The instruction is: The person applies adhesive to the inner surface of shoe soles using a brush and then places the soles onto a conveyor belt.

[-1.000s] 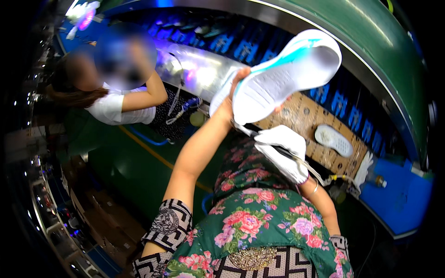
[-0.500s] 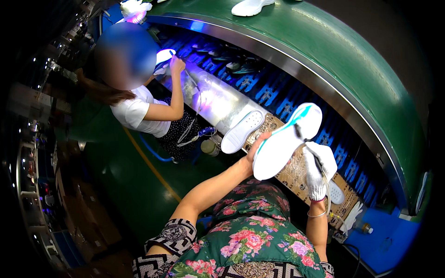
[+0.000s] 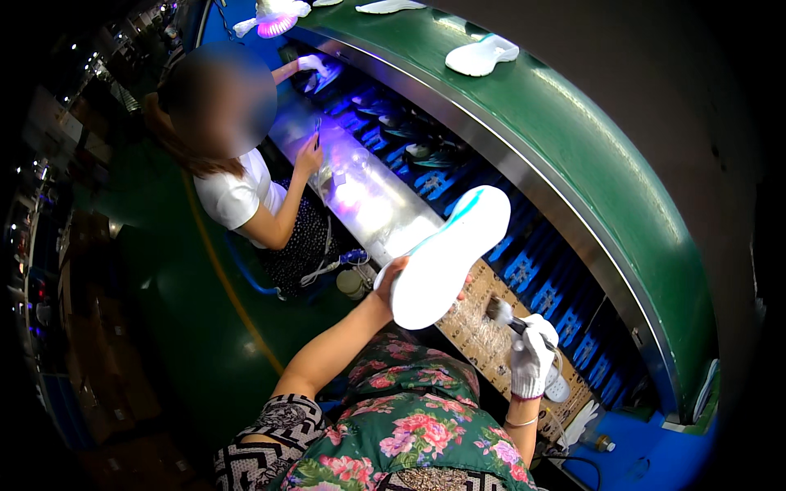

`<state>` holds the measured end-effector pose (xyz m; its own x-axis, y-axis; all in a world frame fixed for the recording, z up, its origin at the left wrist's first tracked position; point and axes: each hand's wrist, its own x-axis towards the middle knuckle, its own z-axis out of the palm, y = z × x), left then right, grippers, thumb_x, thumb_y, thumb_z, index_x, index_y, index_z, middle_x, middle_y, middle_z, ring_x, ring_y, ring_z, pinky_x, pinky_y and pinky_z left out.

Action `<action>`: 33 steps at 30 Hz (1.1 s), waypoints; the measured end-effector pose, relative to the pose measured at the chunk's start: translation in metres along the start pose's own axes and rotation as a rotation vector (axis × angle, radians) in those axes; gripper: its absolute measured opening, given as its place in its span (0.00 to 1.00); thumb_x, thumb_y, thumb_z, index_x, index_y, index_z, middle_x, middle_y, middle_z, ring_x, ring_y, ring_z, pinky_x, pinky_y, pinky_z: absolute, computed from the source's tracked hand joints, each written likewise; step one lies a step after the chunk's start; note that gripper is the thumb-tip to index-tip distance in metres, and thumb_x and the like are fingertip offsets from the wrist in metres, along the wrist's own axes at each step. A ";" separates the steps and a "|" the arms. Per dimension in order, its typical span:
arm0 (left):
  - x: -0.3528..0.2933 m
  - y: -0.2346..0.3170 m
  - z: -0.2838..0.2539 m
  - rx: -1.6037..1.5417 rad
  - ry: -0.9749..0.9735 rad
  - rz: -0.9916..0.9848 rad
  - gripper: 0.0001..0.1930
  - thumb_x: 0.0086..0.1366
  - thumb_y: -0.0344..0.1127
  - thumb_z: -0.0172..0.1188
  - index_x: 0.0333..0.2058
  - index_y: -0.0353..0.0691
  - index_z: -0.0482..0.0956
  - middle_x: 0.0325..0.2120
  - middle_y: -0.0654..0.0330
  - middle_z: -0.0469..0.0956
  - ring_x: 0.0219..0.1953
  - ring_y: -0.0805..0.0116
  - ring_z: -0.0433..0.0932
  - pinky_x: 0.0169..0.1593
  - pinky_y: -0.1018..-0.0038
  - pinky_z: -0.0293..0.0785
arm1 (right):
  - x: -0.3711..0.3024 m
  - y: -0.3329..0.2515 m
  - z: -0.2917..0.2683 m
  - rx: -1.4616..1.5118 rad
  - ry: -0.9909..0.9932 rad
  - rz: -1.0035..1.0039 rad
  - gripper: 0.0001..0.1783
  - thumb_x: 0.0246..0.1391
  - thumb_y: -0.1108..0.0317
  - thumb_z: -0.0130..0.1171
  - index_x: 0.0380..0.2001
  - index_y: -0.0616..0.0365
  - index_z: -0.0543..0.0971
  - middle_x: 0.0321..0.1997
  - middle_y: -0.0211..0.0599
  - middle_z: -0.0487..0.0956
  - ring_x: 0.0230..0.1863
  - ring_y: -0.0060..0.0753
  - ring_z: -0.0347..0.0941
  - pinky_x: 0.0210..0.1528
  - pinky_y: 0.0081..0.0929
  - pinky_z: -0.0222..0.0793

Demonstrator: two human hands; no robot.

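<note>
My left hand (image 3: 391, 280) grips a white shoe sole (image 3: 446, 270) by its near end, raised over the ledge. A bright blue stripe runs along the sole's far-left edge. In a white knit glove, my right hand (image 3: 534, 360) is closed round the dark handle of a brush (image 3: 500, 311). The brush's dark bristles point toward the sole but stand apart from it. A thin hose or cable hangs by this hand. Just beneath it lies a pale sole with holes (image 3: 557, 386), partly covered by the hand.
A cardboard-topped ledge (image 3: 483, 331) continues into a metal ledge (image 3: 368, 209). Beyond run blue racks (image 3: 524, 272) and a green belt (image 3: 565, 123) carrying a white sole (image 3: 483, 57). A co-worker (image 3: 237, 196) sits left. A white glove (image 3: 578, 424) and a bottle (image 3: 603, 443) lie right.
My right hand has drawn the brush back from the sole, nearer to me. The held sole has shifted left. The sole that lay on the ledge left of it no longer shows.
</note>
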<state>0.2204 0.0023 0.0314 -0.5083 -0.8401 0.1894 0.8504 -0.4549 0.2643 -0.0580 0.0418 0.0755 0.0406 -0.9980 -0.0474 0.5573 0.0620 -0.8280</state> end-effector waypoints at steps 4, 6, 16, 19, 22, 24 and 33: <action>0.004 0.066 0.016 0.035 -0.161 0.035 0.55 0.50 0.60 0.68 0.68 0.37 0.49 0.58 0.32 0.61 0.50 0.32 0.72 0.41 0.44 0.81 | 0.003 0.018 -0.028 0.040 0.229 -0.010 0.08 0.51 0.77 0.63 0.36 0.61 0.78 0.36 0.35 0.77 0.26 0.21 0.69 0.25 0.16 0.67; 0.018 0.106 0.017 0.044 -0.275 0.049 0.58 0.49 0.62 0.69 0.68 0.36 0.48 0.57 0.32 0.62 0.49 0.32 0.73 0.40 0.44 0.82 | 0.002 0.023 -0.030 0.113 0.322 0.029 0.09 0.54 0.79 0.60 0.39 0.60 0.79 0.37 0.34 0.78 0.27 0.21 0.69 0.25 0.15 0.66; 0.209 0.307 -0.005 -0.115 0.074 0.362 0.54 0.63 0.76 0.35 0.70 0.38 0.30 0.66 0.27 0.40 0.65 0.26 0.52 0.63 0.46 0.65 | 0.020 0.073 0.009 0.121 0.482 0.063 0.09 0.52 0.79 0.64 0.38 0.61 0.80 0.34 0.33 0.79 0.28 0.22 0.71 0.26 0.18 0.67; 0.219 0.295 -0.021 -0.252 0.196 0.346 0.55 0.64 0.75 0.34 0.68 0.35 0.23 0.66 0.28 0.40 0.66 0.32 0.53 0.68 0.50 0.58 | 0.019 0.080 0.012 0.080 0.529 0.081 0.06 0.54 0.77 0.63 0.37 0.61 0.80 0.35 0.31 0.77 0.28 0.21 0.71 0.25 0.16 0.66; 0.213 0.295 -0.041 0.095 0.298 0.539 0.46 0.68 0.64 0.46 0.68 0.30 0.44 0.60 0.32 0.57 0.59 0.42 0.67 0.62 0.57 0.68 | 0.021 0.086 0.009 0.104 0.538 0.094 0.07 0.55 0.76 0.62 0.38 0.62 0.80 0.35 0.31 0.77 0.27 0.21 0.70 0.25 0.15 0.67; 0.214 0.316 -0.055 0.685 0.438 0.752 0.40 0.65 0.53 0.59 0.65 0.32 0.55 0.55 0.40 0.65 0.51 0.50 0.73 0.55 0.61 0.72 | 0.022 0.090 0.008 0.107 0.544 0.106 0.07 0.55 0.76 0.62 0.38 0.62 0.79 0.36 0.32 0.77 0.27 0.20 0.70 0.25 0.15 0.67; 0.296 0.386 -0.076 2.201 0.787 0.718 0.52 0.48 0.45 0.74 0.68 0.40 0.52 0.47 0.36 0.72 0.51 0.41 0.70 0.53 0.55 0.73 | 0.025 0.098 0.010 0.006 0.648 0.114 0.11 0.55 0.76 0.60 0.43 0.60 0.79 0.38 0.29 0.79 0.25 0.21 0.69 0.25 0.16 0.65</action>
<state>0.4079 -0.4446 0.1177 0.2220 -0.8000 0.5575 -0.7626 0.2138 0.6105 0.0060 0.0229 -0.0007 -0.4068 -0.7876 -0.4627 0.5834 0.1658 -0.7951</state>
